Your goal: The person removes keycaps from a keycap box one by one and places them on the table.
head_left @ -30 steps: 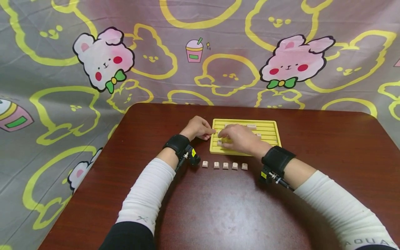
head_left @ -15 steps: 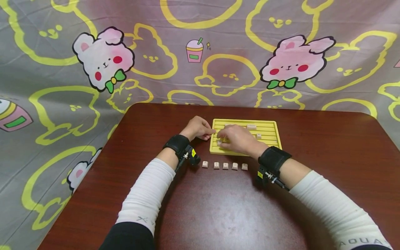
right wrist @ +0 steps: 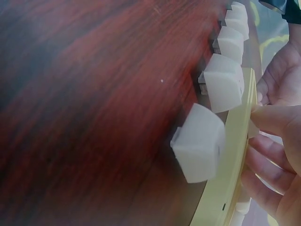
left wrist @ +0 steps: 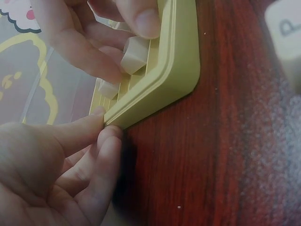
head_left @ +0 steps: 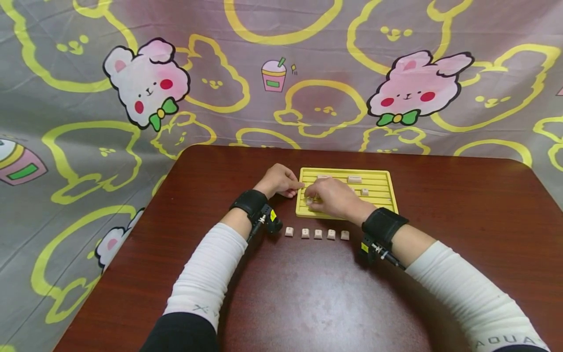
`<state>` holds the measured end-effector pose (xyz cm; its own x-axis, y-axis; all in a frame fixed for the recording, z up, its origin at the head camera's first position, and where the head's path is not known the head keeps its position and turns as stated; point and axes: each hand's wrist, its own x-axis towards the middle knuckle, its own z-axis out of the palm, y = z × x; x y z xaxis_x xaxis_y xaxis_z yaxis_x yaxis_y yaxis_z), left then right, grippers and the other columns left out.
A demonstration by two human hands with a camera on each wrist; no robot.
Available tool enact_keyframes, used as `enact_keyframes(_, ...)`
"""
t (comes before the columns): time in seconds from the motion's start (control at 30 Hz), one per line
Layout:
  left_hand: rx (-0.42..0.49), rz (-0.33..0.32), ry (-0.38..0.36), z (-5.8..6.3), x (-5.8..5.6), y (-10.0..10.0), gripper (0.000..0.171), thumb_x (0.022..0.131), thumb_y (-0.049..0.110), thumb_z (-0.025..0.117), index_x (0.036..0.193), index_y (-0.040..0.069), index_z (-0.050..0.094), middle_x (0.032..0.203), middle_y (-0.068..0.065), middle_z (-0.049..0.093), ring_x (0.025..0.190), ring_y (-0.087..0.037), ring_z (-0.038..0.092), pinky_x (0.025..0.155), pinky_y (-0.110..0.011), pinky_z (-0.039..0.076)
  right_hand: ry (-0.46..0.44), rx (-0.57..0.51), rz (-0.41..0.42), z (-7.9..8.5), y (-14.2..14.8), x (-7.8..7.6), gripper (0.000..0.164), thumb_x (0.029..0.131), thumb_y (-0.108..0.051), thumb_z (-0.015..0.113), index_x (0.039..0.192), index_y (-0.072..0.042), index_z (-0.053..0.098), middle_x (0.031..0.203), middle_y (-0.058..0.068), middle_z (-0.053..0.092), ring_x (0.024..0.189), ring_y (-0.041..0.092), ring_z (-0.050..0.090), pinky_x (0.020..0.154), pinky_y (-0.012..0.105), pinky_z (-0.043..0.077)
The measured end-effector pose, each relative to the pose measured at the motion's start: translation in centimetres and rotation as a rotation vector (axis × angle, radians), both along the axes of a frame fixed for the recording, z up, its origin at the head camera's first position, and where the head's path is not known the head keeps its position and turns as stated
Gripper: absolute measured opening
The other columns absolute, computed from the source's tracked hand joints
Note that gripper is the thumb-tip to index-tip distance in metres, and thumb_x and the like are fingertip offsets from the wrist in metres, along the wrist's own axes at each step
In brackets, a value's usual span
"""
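Observation:
A yellow ridged tray (head_left: 380,194) lies on the table with pale keycaps on its rows. At its left edge, my left hand (head_left: 279,181) pinches the rim between thumb and finger. Over the tray's left half is my right hand (head_left: 336,196), its thumb and fingers bent around a keycap (left wrist: 135,55) near the front left corner. The left wrist view shows that keycap tilted between the fingertips. Another small keycap (head_left: 364,192) and a long one (head_left: 354,179) sit further right. My right hand hides part of the rows.
In front of the tray, several loose keycaps stand in a row on the brown table (head_left: 316,283), including one keycap (head_left: 289,231) at the left end and another keycap (head_left: 345,235) at the right. A patterned cloth (head_left: 325,63) hangs behind the table.
My right hand and wrist have shifted slightly left, staying over the tray's left part. My left hand keeps its place on the rim, and the loose row of keycaps is unchanged.

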<state>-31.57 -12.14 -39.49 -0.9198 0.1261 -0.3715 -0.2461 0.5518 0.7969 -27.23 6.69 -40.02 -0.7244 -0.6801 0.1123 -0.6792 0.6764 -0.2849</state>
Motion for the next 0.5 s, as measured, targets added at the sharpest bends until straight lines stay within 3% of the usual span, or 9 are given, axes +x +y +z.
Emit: enact_keyframes(0.5,0.001,-0.002,-0.001,-0.07,-0.07,-0.04,0.018,0.087,0.015,0.077,0.084,-0.002,0.07,0.061,-0.003,0.063,0.052,-0.009,0.062,0.057,-0.024,0.061,0.003,0.005,0.003,0.17,-0.28,0.05,0.011,0.089,-0.019,0.074,0.099,-0.015,0.075,0.095,0.0,0.072,0.084,0.014,0.061,0.071,0.03,0.053)
